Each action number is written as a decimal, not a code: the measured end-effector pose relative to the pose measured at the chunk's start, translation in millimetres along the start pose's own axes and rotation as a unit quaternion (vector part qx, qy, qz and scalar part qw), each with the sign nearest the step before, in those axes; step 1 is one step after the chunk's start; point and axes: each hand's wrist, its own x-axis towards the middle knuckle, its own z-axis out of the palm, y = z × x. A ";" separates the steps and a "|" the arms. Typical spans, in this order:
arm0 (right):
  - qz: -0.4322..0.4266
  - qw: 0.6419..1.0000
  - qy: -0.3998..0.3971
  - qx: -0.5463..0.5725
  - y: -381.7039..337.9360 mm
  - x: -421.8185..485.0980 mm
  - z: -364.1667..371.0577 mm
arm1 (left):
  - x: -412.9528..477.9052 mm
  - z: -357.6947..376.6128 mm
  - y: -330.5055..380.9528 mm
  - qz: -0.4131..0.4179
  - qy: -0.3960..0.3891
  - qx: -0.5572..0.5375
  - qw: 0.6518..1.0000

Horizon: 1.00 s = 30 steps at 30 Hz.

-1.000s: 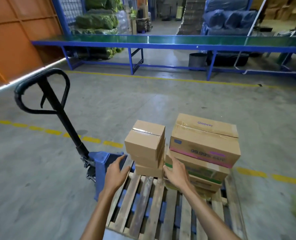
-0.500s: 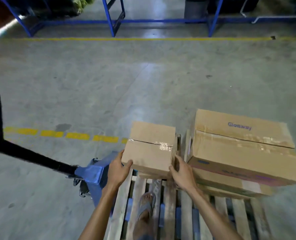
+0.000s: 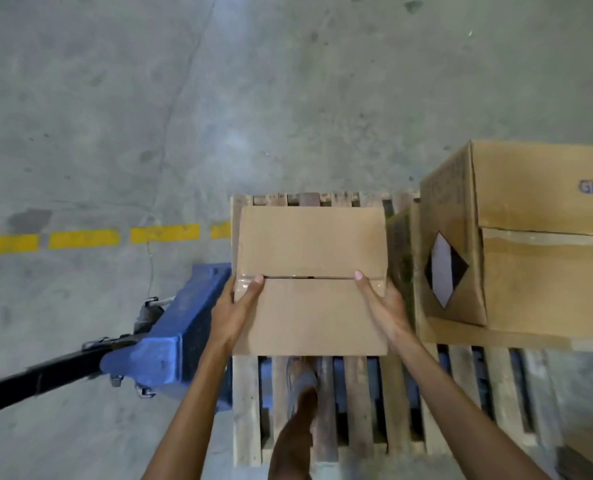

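Left hand (image 3: 234, 313) clasps the left side of the small carton (image 3: 310, 282), thumb laid flat across the top with its tip at the taped centre seam; the fingers run down the side wall and are hidden. Right hand (image 3: 383, 306) mirrors this on the right side, thumb tip at the same seam, fingers likewise out of sight. The carton is thus pinched between the two hands, top flaps closed, sitting level. It is over the far left part of the wooden pallet (image 3: 357, 403); whether it rests on something underneath or is held clear cannot be told. The person's foot (image 3: 302, 379), in a sandal, stands on the pallet slats just behind the carton. To the right, close beside the right hand, stands a large carton (image 3: 544, 271) with blue lettering on top and a black-and-white diamond label (image 3: 444, 268) on its side; it sits on a flatter carton (image 3: 461, 336). To the left, the blue pallet jack (image 3: 180, 327) adjoins the pallet, its black handle bar (image 3: 28, 379) angling off left. A dashed yellow line (image 3: 83, 239) crosses the concrete floor (image 3: 115, 98) beyond.
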 end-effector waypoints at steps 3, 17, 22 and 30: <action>-0.026 0.999 0.030 0.017 4.3 -13.2 9.9 | -2.6 2.6 -12.7 0.002 0.013 -0.020 1.000; -0.071 0.969 0.195 0.136 160.7 -299.2 -110.7 | -278.0 33.5 -84.5 0.146 -0.018 0.072 0.987; -0.040 0.920 0.354 0.165 265.5 -434.4 -209.3 | -418.3 115.3 -121.7 0.230 -0.144 0.125 0.954; -0.014 0.790 0.560 0.249 389.9 -662.2 -354.7 | -659.9 249.7 -165.3 0.365 -0.347 0.178 0.846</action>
